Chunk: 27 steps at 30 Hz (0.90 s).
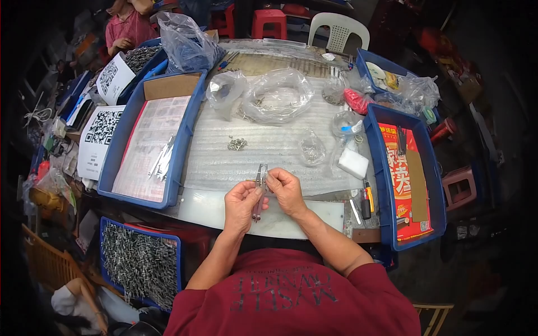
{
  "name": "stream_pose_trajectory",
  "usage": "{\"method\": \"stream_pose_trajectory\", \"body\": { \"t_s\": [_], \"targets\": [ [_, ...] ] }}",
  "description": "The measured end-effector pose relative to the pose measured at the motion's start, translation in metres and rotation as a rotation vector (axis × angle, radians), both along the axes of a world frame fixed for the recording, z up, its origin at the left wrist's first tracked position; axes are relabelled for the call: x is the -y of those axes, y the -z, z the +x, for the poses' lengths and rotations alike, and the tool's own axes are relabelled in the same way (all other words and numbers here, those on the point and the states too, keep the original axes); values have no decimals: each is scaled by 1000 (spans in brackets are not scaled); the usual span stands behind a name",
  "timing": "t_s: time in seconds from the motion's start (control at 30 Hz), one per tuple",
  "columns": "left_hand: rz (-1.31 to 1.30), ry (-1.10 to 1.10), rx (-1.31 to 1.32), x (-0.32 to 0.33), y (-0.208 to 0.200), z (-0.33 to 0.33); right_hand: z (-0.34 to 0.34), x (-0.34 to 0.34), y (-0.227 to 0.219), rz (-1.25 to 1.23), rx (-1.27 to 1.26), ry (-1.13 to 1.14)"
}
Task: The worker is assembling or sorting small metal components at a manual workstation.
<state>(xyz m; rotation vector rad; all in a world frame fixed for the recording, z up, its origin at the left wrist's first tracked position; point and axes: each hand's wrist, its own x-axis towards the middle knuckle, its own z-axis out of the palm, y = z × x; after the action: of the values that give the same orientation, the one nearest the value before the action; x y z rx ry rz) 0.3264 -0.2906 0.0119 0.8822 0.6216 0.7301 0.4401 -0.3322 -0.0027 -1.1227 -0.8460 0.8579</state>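
Note:
A slim, two-armed metal piece stands between my hands above the near edge of the table. My left hand is closed on its lower part, thumb laid along it. At its upper end, the fingertips of my right hand pinch the metal; whether a small part is also between them cannot be made out. Beyond my hands lies a small heap of short metal pins or screws on the foam sheet. Beneath my hands is a smooth pale board.
A blue tray with slim metal strips flanks the left; another blue tray stands right. Clear plastic bags, a white block and a yellow-black tool lie around. A bin of metal parts sits lower left. Other people sit nearby.

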Motion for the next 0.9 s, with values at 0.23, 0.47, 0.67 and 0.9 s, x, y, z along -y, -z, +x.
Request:
{"method": "stream_pose_trajectory", "body": {
  "t_s": [0.23,0.47,0.67,0.9],
  "targets": [
    [-6,8,13,-1,4,1,0,-1,2,7,-36,1],
    [-15,-5,12,1,3,1,0,0,0,-17,-17,6],
    [-24,-5,18,2,5,0,0,1,0,-11,0,14],
    [-23,-3,11,2,6,0,1,0,0,-13,11,4]
  ]
}}
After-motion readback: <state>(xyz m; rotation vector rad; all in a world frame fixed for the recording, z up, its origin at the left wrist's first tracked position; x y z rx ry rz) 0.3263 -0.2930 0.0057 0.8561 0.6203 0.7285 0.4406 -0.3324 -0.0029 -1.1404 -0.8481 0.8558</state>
